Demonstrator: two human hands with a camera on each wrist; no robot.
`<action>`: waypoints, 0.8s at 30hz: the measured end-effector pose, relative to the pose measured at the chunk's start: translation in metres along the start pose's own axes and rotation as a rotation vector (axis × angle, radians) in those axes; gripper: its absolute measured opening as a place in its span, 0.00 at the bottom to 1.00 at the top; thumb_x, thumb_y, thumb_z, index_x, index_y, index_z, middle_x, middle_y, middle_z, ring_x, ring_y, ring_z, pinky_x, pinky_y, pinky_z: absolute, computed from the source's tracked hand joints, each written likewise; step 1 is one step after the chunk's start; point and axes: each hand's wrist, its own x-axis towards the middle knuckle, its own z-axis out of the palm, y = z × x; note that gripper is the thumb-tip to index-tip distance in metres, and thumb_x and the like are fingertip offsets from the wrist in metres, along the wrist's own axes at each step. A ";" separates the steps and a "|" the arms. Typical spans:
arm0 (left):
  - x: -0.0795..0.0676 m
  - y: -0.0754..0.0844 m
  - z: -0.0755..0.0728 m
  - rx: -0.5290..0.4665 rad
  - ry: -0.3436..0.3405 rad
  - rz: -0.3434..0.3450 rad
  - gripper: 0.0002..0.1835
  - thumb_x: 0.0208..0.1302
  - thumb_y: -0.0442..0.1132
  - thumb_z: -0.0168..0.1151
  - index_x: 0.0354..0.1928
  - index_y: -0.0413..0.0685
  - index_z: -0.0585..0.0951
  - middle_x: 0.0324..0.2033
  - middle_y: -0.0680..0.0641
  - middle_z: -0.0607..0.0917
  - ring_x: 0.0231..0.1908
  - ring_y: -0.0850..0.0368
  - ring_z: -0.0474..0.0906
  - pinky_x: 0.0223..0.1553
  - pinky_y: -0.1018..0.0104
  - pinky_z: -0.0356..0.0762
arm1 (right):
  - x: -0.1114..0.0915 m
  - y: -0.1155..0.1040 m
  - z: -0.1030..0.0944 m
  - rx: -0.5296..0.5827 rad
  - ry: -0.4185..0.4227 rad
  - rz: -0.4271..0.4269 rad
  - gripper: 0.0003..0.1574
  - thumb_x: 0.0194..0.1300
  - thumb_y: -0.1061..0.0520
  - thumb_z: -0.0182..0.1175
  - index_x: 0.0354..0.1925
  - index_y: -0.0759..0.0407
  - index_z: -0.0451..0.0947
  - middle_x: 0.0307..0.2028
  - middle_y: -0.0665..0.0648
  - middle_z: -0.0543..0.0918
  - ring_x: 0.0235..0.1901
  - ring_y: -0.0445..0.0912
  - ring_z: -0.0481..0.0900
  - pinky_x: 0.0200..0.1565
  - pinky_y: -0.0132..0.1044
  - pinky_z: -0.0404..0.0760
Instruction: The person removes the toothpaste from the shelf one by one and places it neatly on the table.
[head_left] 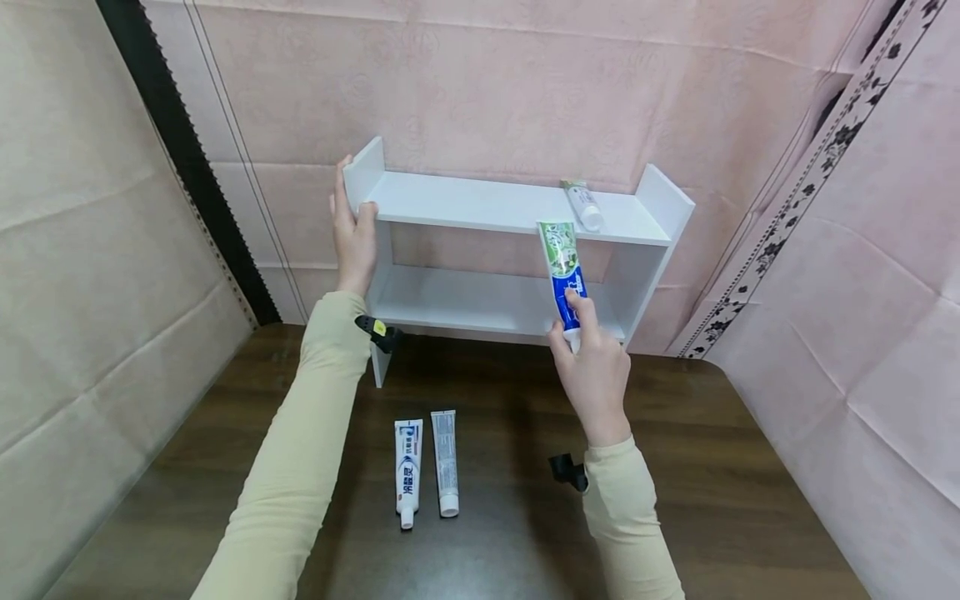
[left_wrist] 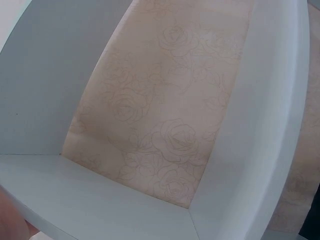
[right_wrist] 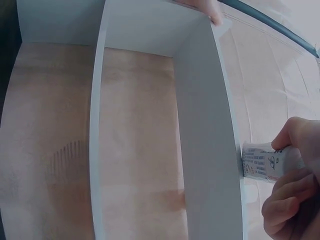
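A white two-tier shelf [head_left: 480, 204] stands at the back of the table. My left hand [head_left: 356, 242] grips its left side panel, thumb at the front edge and fingers along the outer side. In my right hand [head_left: 596, 367] is a green and blue toothpaste tube [head_left: 561, 262], pinched near its white cap with the flat end pointing up. The right wrist view shows the tube's printed back [right_wrist: 260, 161], its flat end right at the upper board's edge. Another toothpaste tube [head_left: 583, 207], pale with a white cap, lies on the upper board's right part, just behind.
Two more toothpaste tubes lie side by side on the dark wooden table [head_left: 495, 517]: a white and blue one [head_left: 408, 471] and a greyish printed one [head_left: 446, 462]. Pink patterned cloth [head_left: 480, 92] hangs behind the shelf, and cloth walls border both sides.
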 end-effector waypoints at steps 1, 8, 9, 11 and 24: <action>0.000 0.000 0.000 -0.002 -0.001 -0.002 0.36 0.64 0.35 0.43 0.72 0.77 0.57 0.65 0.50 0.64 0.54 0.63 0.63 0.54 0.67 0.63 | -0.002 0.001 -0.001 0.004 0.006 -0.006 0.25 0.65 0.54 0.58 0.60 0.57 0.71 0.39 0.69 0.86 0.16 0.55 0.77 0.19 0.41 0.74; -0.003 0.002 0.000 -0.007 -0.003 -0.014 0.36 0.64 0.34 0.42 0.72 0.76 0.57 0.66 0.50 0.63 0.54 0.62 0.63 0.54 0.67 0.64 | -0.039 0.011 -0.004 0.036 0.045 -0.100 0.23 0.60 0.58 0.62 0.55 0.58 0.76 0.31 0.66 0.87 0.12 0.45 0.69 0.16 0.31 0.64; -0.003 0.002 -0.001 -0.007 -0.004 -0.016 0.36 0.64 0.34 0.42 0.72 0.76 0.57 0.66 0.51 0.63 0.54 0.62 0.63 0.54 0.67 0.64 | -0.045 0.013 -0.003 0.033 0.034 -0.112 0.23 0.59 0.59 0.62 0.54 0.59 0.76 0.30 0.66 0.87 0.11 0.44 0.68 0.15 0.30 0.64; -0.003 0.004 -0.002 -0.012 -0.008 -0.015 0.36 0.65 0.34 0.42 0.72 0.75 0.57 0.67 0.51 0.63 0.55 0.63 0.63 0.55 0.67 0.64 | -0.055 0.015 -0.003 0.028 0.000 -0.128 0.23 0.58 0.59 0.64 0.53 0.58 0.77 0.31 0.64 0.87 0.12 0.42 0.68 0.15 0.29 0.64; -0.018 0.033 -0.003 -0.017 -0.026 -0.038 0.36 0.64 0.33 0.41 0.74 0.66 0.56 0.66 0.48 0.63 0.55 0.62 0.62 0.56 0.66 0.63 | -0.079 0.022 -0.004 -0.040 -0.163 -0.096 0.19 0.57 0.56 0.64 0.49 0.55 0.80 0.24 0.59 0.86 0.11 0.39 0.64 0.16 0.28 0.60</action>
